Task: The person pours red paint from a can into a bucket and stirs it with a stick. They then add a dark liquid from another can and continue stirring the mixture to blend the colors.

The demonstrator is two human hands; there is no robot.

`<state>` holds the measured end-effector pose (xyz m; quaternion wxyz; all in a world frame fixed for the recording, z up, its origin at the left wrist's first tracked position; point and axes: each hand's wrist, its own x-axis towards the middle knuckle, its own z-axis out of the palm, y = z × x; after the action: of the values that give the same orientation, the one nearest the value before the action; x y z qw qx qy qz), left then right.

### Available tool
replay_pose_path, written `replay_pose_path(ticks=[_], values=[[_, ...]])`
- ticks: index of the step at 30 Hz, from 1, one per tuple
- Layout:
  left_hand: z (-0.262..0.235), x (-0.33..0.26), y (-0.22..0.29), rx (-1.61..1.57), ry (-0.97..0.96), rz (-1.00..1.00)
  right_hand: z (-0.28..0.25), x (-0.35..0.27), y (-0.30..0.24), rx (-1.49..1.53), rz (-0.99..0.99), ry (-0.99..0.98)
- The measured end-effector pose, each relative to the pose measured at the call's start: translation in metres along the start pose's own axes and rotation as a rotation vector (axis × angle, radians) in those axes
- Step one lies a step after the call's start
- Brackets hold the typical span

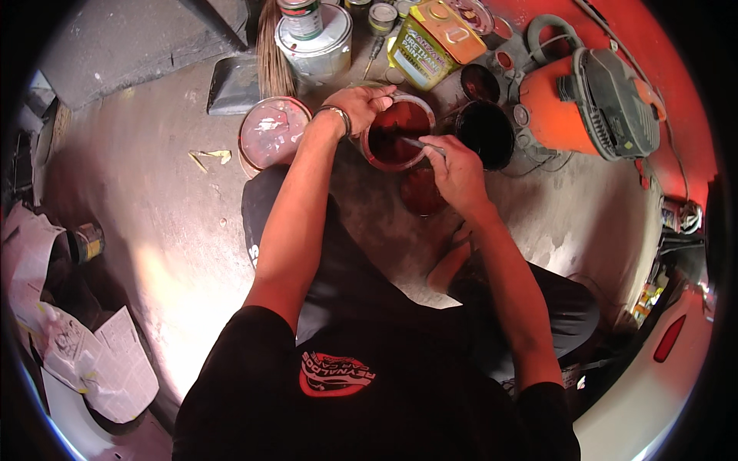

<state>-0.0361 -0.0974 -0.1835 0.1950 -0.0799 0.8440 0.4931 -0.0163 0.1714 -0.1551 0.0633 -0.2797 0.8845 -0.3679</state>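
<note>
A round paint can [417, 107] with dark red paint in it stands on the floor in front of me. My left hand [360, 107], a dark band at its wrist, grips the can's far left rim with bent fingers. From the right, my right hand [457, 167] is closed around a thin grey stick [413, 142]. The stick's far end dips into the red paint, so its tip is hidden. Just below the can lies a round red lid [423, 192], partly covered by my right hand.
Beside the can stands a black-filled container [486, 134]. A yellow-and-orange rectangular tin [430, 50] and a white bucket [315, 42] are behind. An orange-and-black shop vacuum [576, 104] stands right. Left are a paint-smeared lid [273, 132], a dustpan [234, 86] and a broom [274, 58].
</note>
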Motion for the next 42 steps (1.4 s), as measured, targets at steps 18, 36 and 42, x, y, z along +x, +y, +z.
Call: replay_pose_path(ticks=[18,36,42], values=[[-0.014,0.009,-0.011,-0.038,-0.048,0.033,0.007,0.002,-0.027,0.06,0.039,0.107],[-0.012,0.013,0.002,-0.042,-0.106,-0.04,0.018,-0.009,-0.017,-0.002,0.212,0.172],[-0.015,0.019,-0.004,-0.071,-0.089,-0.04,0.02,-0.005,-0.02,-0.027,0.212,0.084]])
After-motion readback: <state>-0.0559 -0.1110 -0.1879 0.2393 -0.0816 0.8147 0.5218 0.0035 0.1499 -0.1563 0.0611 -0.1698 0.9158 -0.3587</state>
